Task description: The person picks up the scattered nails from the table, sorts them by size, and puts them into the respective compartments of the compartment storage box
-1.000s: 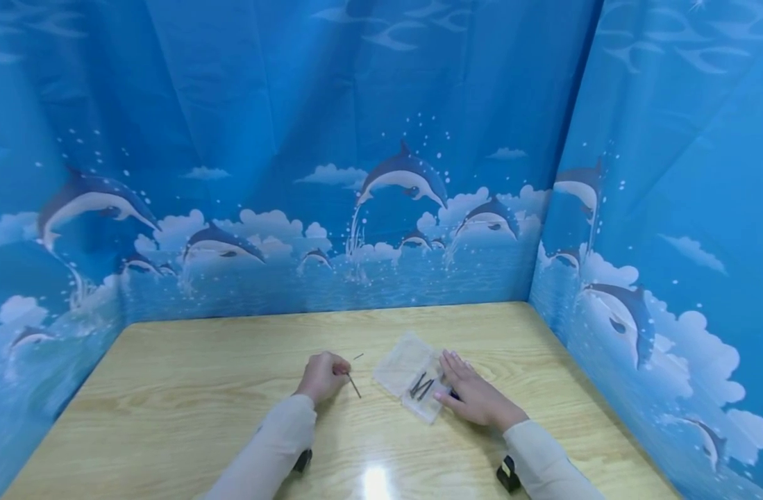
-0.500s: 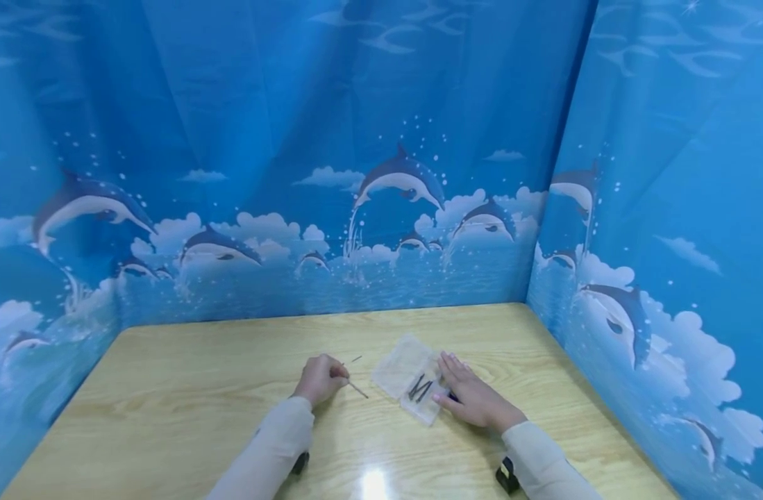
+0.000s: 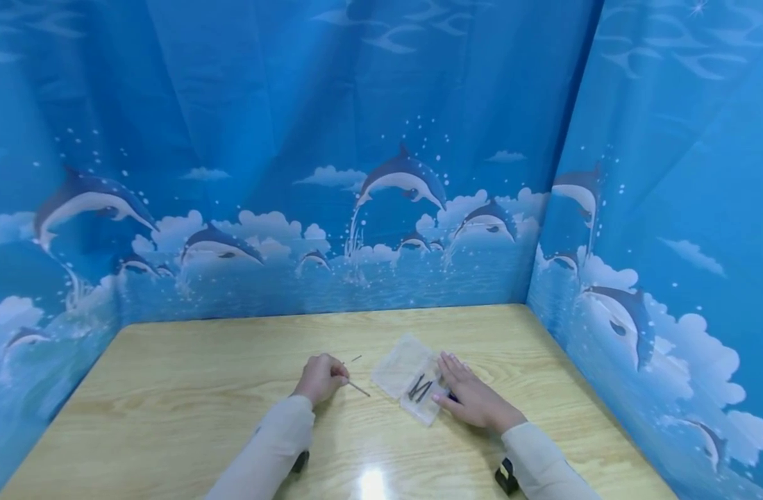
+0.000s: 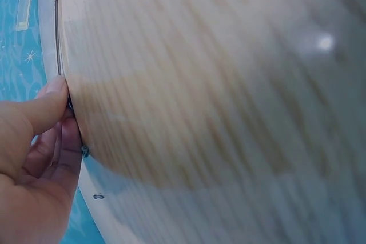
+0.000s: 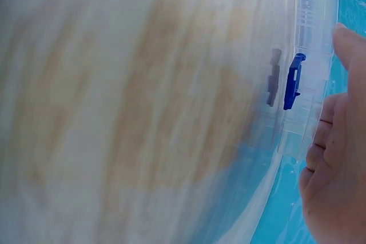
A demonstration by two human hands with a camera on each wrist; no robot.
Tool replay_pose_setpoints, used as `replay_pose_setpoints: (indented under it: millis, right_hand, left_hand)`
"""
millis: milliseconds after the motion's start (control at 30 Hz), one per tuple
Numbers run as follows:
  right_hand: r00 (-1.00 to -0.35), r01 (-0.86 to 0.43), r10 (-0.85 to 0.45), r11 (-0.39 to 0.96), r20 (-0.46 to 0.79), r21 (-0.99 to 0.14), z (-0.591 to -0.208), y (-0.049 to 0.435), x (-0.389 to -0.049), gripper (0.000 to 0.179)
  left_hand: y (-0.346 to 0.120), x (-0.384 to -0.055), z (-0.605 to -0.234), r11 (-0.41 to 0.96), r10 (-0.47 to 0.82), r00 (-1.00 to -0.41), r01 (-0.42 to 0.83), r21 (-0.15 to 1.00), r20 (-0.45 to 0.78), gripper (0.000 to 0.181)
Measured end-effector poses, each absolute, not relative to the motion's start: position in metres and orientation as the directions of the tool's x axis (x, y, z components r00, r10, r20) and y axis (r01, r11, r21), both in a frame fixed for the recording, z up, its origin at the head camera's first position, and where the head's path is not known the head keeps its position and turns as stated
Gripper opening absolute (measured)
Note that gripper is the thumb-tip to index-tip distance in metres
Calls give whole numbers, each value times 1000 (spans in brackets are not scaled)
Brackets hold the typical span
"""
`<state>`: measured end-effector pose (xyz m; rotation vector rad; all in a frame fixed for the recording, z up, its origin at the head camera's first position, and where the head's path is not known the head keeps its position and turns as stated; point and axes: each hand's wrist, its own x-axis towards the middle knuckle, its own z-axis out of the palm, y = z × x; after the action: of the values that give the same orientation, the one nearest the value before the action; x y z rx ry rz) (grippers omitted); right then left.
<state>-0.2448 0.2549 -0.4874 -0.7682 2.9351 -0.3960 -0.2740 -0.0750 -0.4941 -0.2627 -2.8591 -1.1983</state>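
Note:
My left hand (image 3: 321, 378) pinches a thin metal nail (image 3: 359, 389) between thumb and fingers, low over the table; in the left wrist view the nail (image 4: 57, 38) shows a pointed end. Just past those fingers lies another thin dark rod (image 3: 356, 358). To the right, a clear plastic box (image 3: 428, 419) stands with its lid (image 3: 396, 367) laid back, and several dark nails (image 3: 421, 389) lie inside. Along the box's right side rests my right hand (image 3: 475, 399), fingers straight, thumb at the near edge. A blue latch (image 5: 293, 81) on the box shows in the right wrist view.
The wood-grain table (image 3: 200, 389) carries everything. Blue dolphin-print sheets (image 3: 262, 173) rise behind its far edge and along the sides. Light glares off the tabletop near the front. A small dark bit (image 4: 98, 196) lies beyond the left fingers.
The nail in my left hand has swung, its free end moving right toward the box and lying flatter. The right hand and the box hold their place.

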Motion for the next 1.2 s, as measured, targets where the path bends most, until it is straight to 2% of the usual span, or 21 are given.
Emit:
replay_pose_setpoints:
  millis: [333, 600, 767, 867, 1067, 1200]
  right_hand:
    - [-870, -472, -493, 840, -17, -267, -487, 255, -244, 76]
    - [-868, -471, -496, 836, -21, -280, -488, 256, -243, 76]
    - [-862, -494, -507, 829, 22, -263, -489, 256, -245, 76]
    - [-856, -508, -515, 821, 45, -261, -489, 255, -246, 76]
    - [-861, -494, -508, 830, 14, -258, -489, 255, -246, 76]
    - [-860, -495, -509, 830, 13, -258, -489, 255, -246, 76]
  left_hand:
    - [-75, -273, -496, 696, 154, -986, 154, 701, 64, 12]
    - [-80, -269, -493, 680, 168, -980, 192, 708, 105, 7]
    - [-88, -265, -490, 661, 175, -974, 222, 717, 140, 7]
    - [-92, -262, -489, 647, 160, -980, 195, 738, 119, 5]
    - [-93, -255, -482, 642, 126, -989, 143, 753, 80, 6]
    - [-90, -249, -475, 580, 131, -989, 137, 803, 75, 4]
